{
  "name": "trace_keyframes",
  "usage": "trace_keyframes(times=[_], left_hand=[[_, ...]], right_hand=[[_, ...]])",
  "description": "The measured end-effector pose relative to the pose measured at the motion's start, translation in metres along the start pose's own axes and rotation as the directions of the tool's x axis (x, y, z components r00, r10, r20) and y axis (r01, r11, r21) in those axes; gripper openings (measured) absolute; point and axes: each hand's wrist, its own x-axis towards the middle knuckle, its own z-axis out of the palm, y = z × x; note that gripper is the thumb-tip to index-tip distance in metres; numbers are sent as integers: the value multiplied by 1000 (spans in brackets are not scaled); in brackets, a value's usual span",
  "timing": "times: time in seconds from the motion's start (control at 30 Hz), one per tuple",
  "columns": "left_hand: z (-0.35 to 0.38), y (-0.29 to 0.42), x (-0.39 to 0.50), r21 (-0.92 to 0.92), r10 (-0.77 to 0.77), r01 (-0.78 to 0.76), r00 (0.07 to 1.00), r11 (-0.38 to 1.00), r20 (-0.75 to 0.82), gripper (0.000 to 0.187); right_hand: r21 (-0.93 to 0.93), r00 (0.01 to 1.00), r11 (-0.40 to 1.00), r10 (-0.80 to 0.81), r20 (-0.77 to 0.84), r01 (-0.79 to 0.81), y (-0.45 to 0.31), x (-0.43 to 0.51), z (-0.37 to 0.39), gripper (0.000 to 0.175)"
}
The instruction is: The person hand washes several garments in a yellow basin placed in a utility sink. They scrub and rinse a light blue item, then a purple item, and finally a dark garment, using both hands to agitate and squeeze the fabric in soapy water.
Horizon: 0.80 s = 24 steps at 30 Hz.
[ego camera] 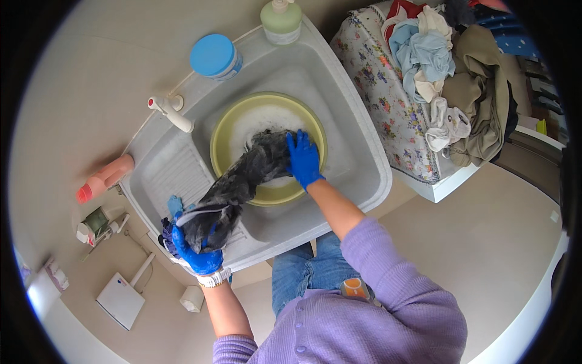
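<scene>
A wet dark grey garment (232, 177) with suds on it stretches from a yellow-green plastic basin (268, 200) to the ribbed drainboard. My left hand (195, 250), in a blue rubber glove, grips the garment's near end, where a pale strip runs along the fabric. My right hand (303, 159), gloved alike, rests with spread fingers on the garment's far end at the basin's right side. White foam (273, 116) covers the water in the basin. The part of the garment under the foam is hidden.
The grey sink (363, 150) holds the basin beside its drainboard (170, 175), near a white tap (170, 113). A blue-lidded tub (213, 55), a green pump bottle (281, 22) and a pink bottle (107, 177) stand along the rim. Clothes (473, 91) lie on a flower-patterned cover (382, 91) at right.
</scene>
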Motion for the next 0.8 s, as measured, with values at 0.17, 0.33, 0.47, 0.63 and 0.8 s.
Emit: trace_keyframes(times=[0.17, 0.33, 0.47, 0.63, 0.8], left_hand=[[10, -20, 48, 2, -228, 231, 962, 973, 149, 42], [12, -92, 73, 770, 111, -235, 971, 593, 211, 51], [12, -150, 40, 597, -411, 214, 886, 773, 214, 47], [36, -164, 24, 579, -203, -32, 919, 814, 337, 51], [70, -141, 21, 511, -64, -51, 977, 858, 204, 37]], right_hand=[[610, 958, 783, -66, 278, -123, 26, 35, -31, 58], [901, 897, 20, -84, 434, -434, 23, 13, -55, 48], [886, 900, -173, -18, 435, -431, -2, -8, -69, 55], [847, 846, 138, -88, 527, -513, -10, -12, -87, 62], [743, 987, 662, 160, -9, -100, -9, -28, -111, 46]])
